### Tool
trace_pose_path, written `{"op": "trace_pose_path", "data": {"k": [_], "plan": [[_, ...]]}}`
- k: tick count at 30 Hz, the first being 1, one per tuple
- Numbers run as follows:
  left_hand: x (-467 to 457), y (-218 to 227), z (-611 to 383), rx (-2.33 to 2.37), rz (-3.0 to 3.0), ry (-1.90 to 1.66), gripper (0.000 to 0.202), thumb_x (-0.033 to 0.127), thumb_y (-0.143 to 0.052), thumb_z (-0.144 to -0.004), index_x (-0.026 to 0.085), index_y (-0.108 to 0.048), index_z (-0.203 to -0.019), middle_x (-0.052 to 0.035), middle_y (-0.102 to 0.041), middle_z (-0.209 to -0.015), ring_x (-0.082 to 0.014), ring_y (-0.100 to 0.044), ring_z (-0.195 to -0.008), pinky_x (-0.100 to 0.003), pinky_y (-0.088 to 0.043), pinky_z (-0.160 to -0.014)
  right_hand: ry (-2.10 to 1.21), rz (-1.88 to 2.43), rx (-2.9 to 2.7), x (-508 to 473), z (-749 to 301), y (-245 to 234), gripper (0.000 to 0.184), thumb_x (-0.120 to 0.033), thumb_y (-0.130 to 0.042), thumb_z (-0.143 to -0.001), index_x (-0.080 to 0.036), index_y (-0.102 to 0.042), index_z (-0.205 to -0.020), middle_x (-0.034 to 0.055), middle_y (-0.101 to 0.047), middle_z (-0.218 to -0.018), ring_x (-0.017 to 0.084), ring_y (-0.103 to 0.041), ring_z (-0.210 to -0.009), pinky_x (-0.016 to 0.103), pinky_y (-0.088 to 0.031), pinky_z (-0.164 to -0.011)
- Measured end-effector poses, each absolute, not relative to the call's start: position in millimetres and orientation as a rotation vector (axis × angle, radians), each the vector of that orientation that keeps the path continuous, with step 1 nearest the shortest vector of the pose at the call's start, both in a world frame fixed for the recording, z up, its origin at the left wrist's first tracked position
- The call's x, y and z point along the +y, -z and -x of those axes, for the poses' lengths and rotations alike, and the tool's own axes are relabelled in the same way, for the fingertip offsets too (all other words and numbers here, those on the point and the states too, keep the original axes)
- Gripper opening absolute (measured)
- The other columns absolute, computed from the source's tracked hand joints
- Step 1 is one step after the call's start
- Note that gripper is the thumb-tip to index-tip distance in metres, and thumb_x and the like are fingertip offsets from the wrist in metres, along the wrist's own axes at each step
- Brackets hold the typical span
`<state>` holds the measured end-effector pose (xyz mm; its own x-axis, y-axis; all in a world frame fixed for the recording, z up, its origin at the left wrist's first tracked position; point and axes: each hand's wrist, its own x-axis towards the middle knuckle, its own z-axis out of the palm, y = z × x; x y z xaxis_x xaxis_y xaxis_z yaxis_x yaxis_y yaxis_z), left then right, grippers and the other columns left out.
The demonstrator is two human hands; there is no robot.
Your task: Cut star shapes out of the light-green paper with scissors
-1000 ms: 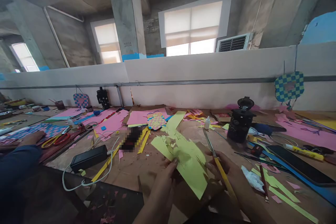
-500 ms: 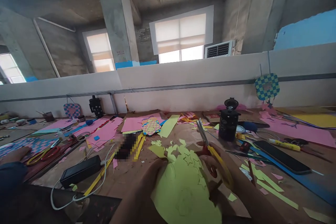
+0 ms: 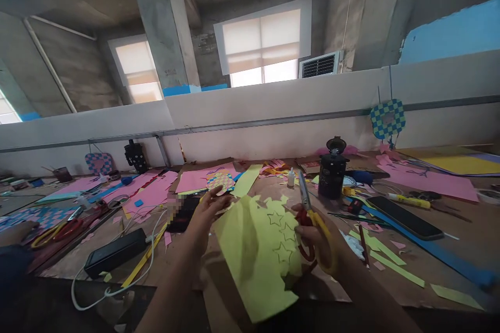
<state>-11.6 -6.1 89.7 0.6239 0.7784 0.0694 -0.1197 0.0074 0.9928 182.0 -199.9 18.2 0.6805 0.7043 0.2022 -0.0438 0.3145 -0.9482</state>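
My right hand (image 3: 322,242) grips scissors (image 3: 307,200) with a red and a yellow handle, blades pointing up and away from me. Beside it a yellow-green sheet of paper (image 3: 255,250) rests with a jagged cut edge and several pencilled stars along its right side. The right fingers meet the sheet's right edge; whether they pinch it I cannot tell. My left hand (image 3: 209,213) is at the sheet's upper left, fingers stretched apart, nothing visible in them. Just past those fingers lies a small checkered paper piece (image 3: 221,182) on pink paper (image 3: 191,180).
A black bottle (image 3: 332,174) with its lid up stands right of the scissors, near a small white bottle (image 3: 291,178). Farther right lie a phone (image 3: 404,217) and paper strips (image 3: 398,268). At left are a black adapter (image 3: 115,252) with white cable and another person's arm (image 3: 17,234).
My left hand has let go of the yellow-green paper's edge and moved up and left, its fingers spreading. The sheet has turned and its lower part has swung. The scissors remain in my right hand.
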Motion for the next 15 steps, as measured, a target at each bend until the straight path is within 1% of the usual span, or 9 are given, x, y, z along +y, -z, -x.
{"op": "trace_pose_path", "data": {"k": [2,4,5,7,8,9,11,13,15], "plan": [[-8,-74,10,0.714,-1.288,-0.94,0.073,0.046,-0.077,-0.073,0.024,-0.051,-0.137,-0.0148,-0.059,-0.136,-0.0287,-0.053,-0.129,-0.038,-0.042,-0.1,-0.502,1.109,-0.611,-197,-186,-16,0.04,-0.022,-0.074,-0.066,-0.024,-0.064,-0.105,-0.0077,-0.053,-0.069,0.009,-0.05,-0.048,0.02,-0.041,-0.043],[-17,-55,9,0.766,-1.182,-0.962,0.076,0.046,-0.078,-0.073,0.026,-0.047,-0.139,-0.0151,-0.052,-0.145,-0.0278,-0.05,-0.133,-0.038,-0.039,-0.104,-0.467,1.06,-0.568,-196,-190,-16,0.041,-0.023,-0.075,-0.068,-0.024,-0.063,-0.107,-0.0082,-0.052,-0.071,0.007,-0.049,-0.047,0.018,-0.039,-0.041],[-24,-47,9,0.823,-1.13,-0.88,0.077,0.048,-0.078,-0.073,0.03,-0.046,-0.14,-0.0144,-0.052,-0.145,-0.0287,-0.05,-0.134,-0.041,-0.037,-0.105,-0.456,1.037,-0.559,-195,-191,-17,0.041,-0.023,-0.075,-0.069,-0.025,-0.062,-0.107,-0.0081,-0.053,-0.072,0.007,-0.049,-0.047,0.018,-0.039,-0.041],[-39,-34,8,0.839,-1.113,-0.65,0.074,0.056,-0.071,-0.078,0.039,-0.041,-0.144,-0.0093,-0.049,-0.15,-0.0326,-0.047,-0.136,-0.051,-0.031,-0.109,-0.447,0.997,-0.557,-196,-192,-20,0.041,-0.024,-0.076,-0.069,-0.025,-0.062,-0.108,-0.0075,-0.055,-0.074,0.006,-0.049,-0.046,0.017,-0.038,-0.039],[-47,-29,6,0.824,-1.113,-0.572,0.074,0.056,-0.068,-0.08,0.041,-0.037,-0.146,-0.0086,-0.047,-0.152,-0.0334,-0.045,-0.138,-0.053,-0.029,-0.11,-0.446,0.978,-0.56,-196,-191,-22,0.041,-0.025,-0.076,-0.07,-0.025,-0.062,-0.109,-0.0077,-0.055,-0.073,0.006,-0.048,-0.045,0.017,-0.037,-0.038],[-53,-27,5,0.81,-1.111,-0.533,0.077,0.055,-0.068,-0.081,0.04,-0.033,-0.148,-0.0089,-0.046,-0.153,-0.0334,-0.045,-0.138,-0.052,-0.029,-0.111,-0.447,0.959,-0.564,-197,-191,-25,0.041,-0.025,-0.076,-0.07,-0.025,-0.062,-0.109,-0.0079,-0.054,-0.072,0.006,-0.047,-0.044,0.017,-0.037,-0.038],[-64,-24,-1,0.783,-1.098,-0.467,0.085,0.052,-0.07,-0.08,0.036,-0.028,-0.152,-0.0109,-0.045,-0.153,-0.0321,-0.047,-0.136,-0.046,-0.033,-0.109,-0.445,0.923,-0.572,-198,-188,-32,0.041,-0.024,-0.075,-0.071,-0.025,-0.063,-0.11,-0.0079,-0.054,-0.071,0.007,-0.048,-0.046,0.017,-0.038,-0.04],[-71,-22,-7,0.763,-1.072,-0.418,0.09,0.048,-0.072,-0.079,0.032,-0.025,-0.154,-0.013,-0.051,-0.148,-0.0297,-0.053,-0.13,-0.041,-0.038,-0.105,-0.44,0.888,-0.584,-198,-185,-38,0.042,-0.023,-0.074,-0.071,-0.024,-0.062,-0.111,-0.0074,-0.053,-0.07,0.008,-0.049,-0.049,0.016,-0.041,-0.042],[-79,-17,-12,0.725,-1.046,-0.377,0.087,0.047,-0.072,-0.079,0.031,-0.028,-0.152,-0.0131,-0.06,-0.138,-0.0281,-0.06,-0.121,-0.041,-0.042,-0.1,-0.433,0.858,-0.6,-196,-183,-44,0.042,-0.023,-0.073,-0.072,-0.025,-0.062,-0.112,-0.0069,-0.054,-0.071,0.008,-0.049,-0.049,0.017,-0.043,-0.042]]}}
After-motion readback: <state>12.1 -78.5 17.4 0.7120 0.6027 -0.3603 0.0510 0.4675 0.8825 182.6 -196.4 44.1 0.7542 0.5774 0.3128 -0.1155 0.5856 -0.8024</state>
